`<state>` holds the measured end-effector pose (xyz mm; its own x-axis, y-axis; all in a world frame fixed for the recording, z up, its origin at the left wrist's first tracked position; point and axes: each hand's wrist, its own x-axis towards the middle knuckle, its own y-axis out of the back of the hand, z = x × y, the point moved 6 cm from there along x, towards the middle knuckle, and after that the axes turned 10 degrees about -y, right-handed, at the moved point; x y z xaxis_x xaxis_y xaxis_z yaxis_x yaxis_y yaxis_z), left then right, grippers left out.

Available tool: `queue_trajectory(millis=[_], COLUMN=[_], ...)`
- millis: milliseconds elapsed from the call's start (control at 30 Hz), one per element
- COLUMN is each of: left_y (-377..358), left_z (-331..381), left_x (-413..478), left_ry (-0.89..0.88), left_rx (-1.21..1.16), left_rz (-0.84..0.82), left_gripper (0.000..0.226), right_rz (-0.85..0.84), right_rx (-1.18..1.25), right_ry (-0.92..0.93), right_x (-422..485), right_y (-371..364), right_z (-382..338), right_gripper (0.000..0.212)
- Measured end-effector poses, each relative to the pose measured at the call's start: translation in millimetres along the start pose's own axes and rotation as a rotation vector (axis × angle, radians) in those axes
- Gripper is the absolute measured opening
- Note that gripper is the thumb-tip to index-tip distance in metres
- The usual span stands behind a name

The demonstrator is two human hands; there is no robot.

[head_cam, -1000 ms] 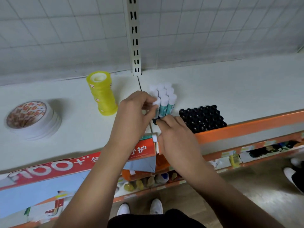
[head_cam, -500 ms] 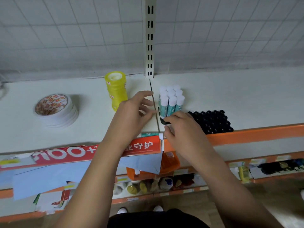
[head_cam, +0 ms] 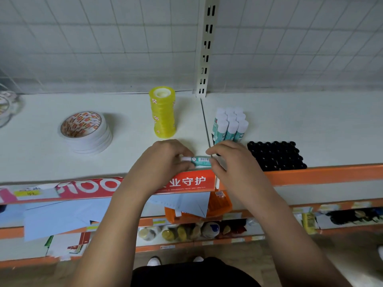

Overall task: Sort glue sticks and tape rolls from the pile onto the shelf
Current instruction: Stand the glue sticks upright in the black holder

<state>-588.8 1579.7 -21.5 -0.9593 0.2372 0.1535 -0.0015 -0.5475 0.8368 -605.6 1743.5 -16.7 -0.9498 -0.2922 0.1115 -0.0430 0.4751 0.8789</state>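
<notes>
Newly raised, a teal white-capped glue stick (head_cam: 200, 159) bridges left hand (head_cam: 165, 162) and right hand (head_cam: 234, 162), fingers (head_cam: 214, 163) pinching its ends, probably to upright it.

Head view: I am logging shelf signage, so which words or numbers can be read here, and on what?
"100": large white digits on the long red paper banner along the shelf edge.
"业守护": white characters on the same banner; their start is hidden behind an arm.
Teal glue stick with white cap: barcode and print too small to read.
Small yellow shelf label: blurred.
Orange packet below: barcode sticker too small to read.
</notes>
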Motion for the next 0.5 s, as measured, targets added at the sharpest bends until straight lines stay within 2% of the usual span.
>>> queue_trajectory(millis=[100,267,333,433,500], left_y=[0.8,8.7,8.0,5.3,1.0], left_z=[3.2,28.7,40.5,50.1,50.9], left_x=[1.4,10.9,16.3,22.1,25.8], left_ry=[-0.033,-0.185,-0.232,-0.249,-0.262], left_rx=[-0.015,-0.123,-0.159,-0.224,-0.114], left_rz=[0.005,0.151,0.189,0.261,0.263], left_gripper=[0.016,0.011,0.017,0.037,0.036], right_rz=[-0.002,0.001,0.017,0.075,0.123], right_rx=[-0.015,0.016,0.053,0.079,0.076], right_ry=[0.019,0.009,-0.008,-0.054,-0.097], right_x=[1.7,3.5,2.9,2.3,4.0], right_y=[-3.3,4.9,11.5,23.3,32.2], right_z=[-3.9,4.3,11.3,25.5,38.5], right_gripper=[0.023,0.026,0.025,0.020,0.018])
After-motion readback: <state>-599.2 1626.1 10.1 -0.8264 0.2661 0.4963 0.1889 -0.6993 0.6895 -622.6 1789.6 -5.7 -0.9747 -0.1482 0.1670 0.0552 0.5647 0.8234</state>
